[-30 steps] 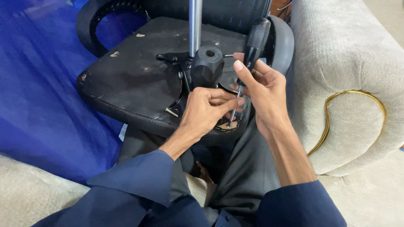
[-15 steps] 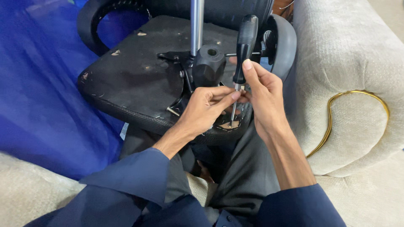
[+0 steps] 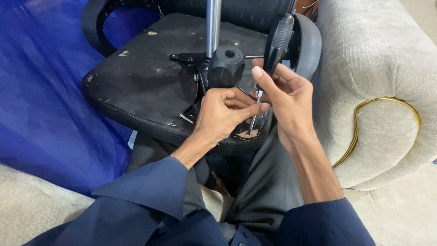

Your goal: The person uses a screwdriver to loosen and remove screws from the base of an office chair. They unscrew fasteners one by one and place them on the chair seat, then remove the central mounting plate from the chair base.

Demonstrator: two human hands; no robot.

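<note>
An upturned black office chair seat [image 3: 145, 86] rests on my lap, its underside facing up. A chrome column [image 3: 212, 25] and a black knob [image 3: 226, 66] rise from its metal mechanism. My right hand [image 3: 284, 98] grips a black-handled screwdriver [image 3: 276, 43], its shaft pointing down to the seat's near edge, where a patch of bare wood [image 3: 248, 134] shows. My left hand [image 3: 225, 114] pinches the shaft close to the tip, steadying it.
A black armrest [image 3: 307, 43] curves beside the screwdriver handle, and another [image 3: 98, 23] sits at the far left. A beige sofa arm with gold trim [image 3: 387, 105] stands to the right. Blue cloth [image 3: 41, 91] covers the left side.
The screwdriver handle has swung: tilted right, then upright, now tilted right again. Both hands stayed at the seat's near edge, with the tip on the same spot.
</note>
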